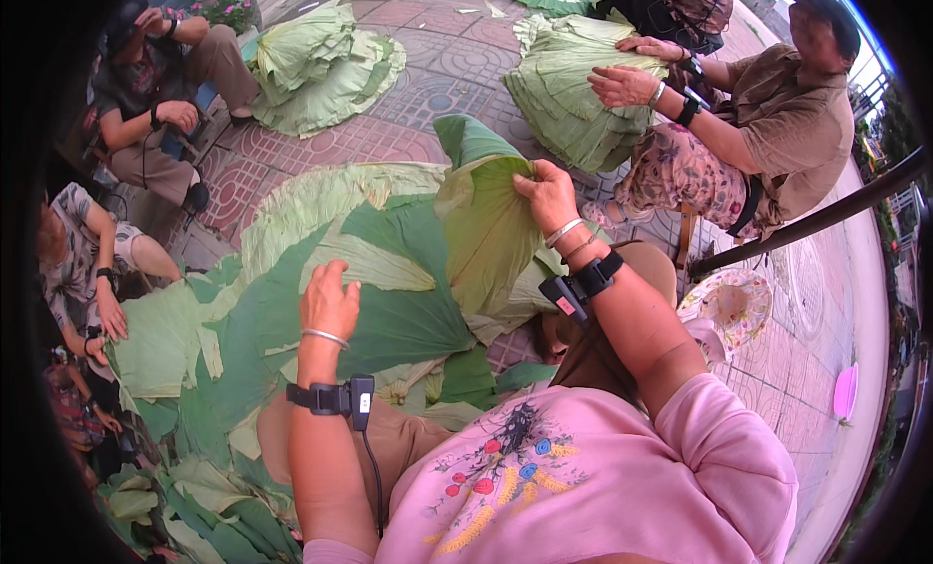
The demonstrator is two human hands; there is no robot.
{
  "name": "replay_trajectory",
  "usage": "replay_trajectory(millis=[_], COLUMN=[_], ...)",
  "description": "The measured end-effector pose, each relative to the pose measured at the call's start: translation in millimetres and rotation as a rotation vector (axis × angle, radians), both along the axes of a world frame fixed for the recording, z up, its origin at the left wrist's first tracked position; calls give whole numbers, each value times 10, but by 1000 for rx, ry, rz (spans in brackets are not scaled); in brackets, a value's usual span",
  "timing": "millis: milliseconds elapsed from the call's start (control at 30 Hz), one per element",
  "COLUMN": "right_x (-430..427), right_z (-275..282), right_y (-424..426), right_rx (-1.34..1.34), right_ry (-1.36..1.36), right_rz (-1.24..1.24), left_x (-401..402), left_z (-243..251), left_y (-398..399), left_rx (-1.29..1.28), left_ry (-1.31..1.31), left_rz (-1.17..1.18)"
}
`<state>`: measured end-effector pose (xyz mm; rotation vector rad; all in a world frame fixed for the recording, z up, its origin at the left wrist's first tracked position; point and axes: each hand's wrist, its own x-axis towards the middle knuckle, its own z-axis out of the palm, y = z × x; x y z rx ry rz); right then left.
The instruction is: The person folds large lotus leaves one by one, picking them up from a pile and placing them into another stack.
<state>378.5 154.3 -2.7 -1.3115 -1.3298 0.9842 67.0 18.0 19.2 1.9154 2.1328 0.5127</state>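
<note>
My right hand (548, 196) pinches the edge of a lotus leaf (485, 236), thumb on its yellow-green face. That leaf hangs raised, its darker green side curling over at the top. Empty, my left hand (329, 302) hovers over or lightly touches a spread of large lotus leaves (397, 320); contact is hard to tell. Its fingers are apart and slightly bent. Dark green leaves lie in this spread with a pale folded piece (372, 258) on top. A broad pale leaf stack (313, 192) shows behind them.
Co-workers sit around me; one at right rests hands (627, 76) on a pale leaf stack (576, 105). Another person's hand (109, 316) touches leaves at left. A further leaf stack (321, 76) stands on the paving (444, 76). A dark pole (809, 218) and floral hat (729, 305) are at right.
</note>
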Motion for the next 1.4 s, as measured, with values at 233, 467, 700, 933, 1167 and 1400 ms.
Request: replay_trajectory(millis=[233, 467, 700, 933, 1167, 1400], right_x=[34, 383, 689, 731, 656, 780], right_z=[165, 486, 515, 464, 570, 528], right_y=[-43, 188, 338, 287, 227, 385], right_rx=[-25, 137, 254, 168, 159, -26], right_ry=[415, 483, 647, 752, 694, 658], right_rz=[-12, -170, -443, -456, -488, -505], left_x=[75, 9, -35, -14, 17, -12], left_z=[37, 6, -83, -104, -97, -29], left_y=[-49, 13, 83, 80, 48, 132], left_rx=[-123, -273, -394, -401, -423, -461], left_ry=[60, 93, 78, 85, 59, 44], left_rz=[-95, -170, -230, -250, -244, -238])
